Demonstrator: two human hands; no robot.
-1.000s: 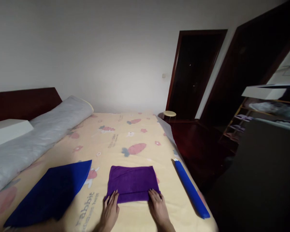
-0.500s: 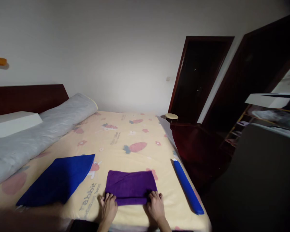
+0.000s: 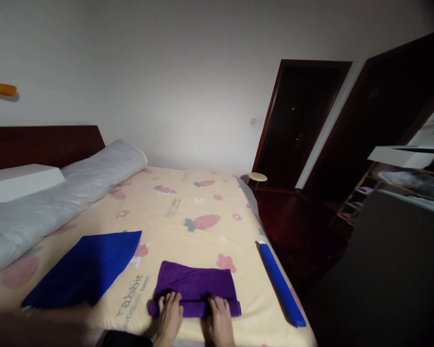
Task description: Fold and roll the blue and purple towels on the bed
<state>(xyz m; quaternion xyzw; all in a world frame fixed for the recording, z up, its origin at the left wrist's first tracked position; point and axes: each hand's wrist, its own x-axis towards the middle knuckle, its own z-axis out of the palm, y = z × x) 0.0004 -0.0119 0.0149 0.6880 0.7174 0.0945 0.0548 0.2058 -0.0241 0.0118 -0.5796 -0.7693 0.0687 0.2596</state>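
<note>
A purple towel (image 3: 197, 284) lies on the bed in front of me, its near edge turned up into a thick roll and its far part flat. My left hand (image 3: 170, 313) has its fingers curled over the left part of that roll. My right hand (image 3: 220, 315) grips the roll right of its middle, fingers bent over the top. The thumbs are mostly hidden. Both ends of the roll stick out past my hands. To the left lies a flat dark blue cloth (image 3: 90, 270).
A long slim blue thing with a white tip (image 3: 282, 284) lies along the bed's right edge. The bed (image 3: 188, 241) has a yellow printed sheet. A grey rolled quilt (image 3: 75, 193) and a white box (image 3: 25, 182) lie at the left. Beyond stands a round stool (image 3: 257, 177).
My hands have moved inward from the towel's sides, closer together and slightly nearer me. The near edge is now a thicker roll, with its ends showing outside my hands.
</note>
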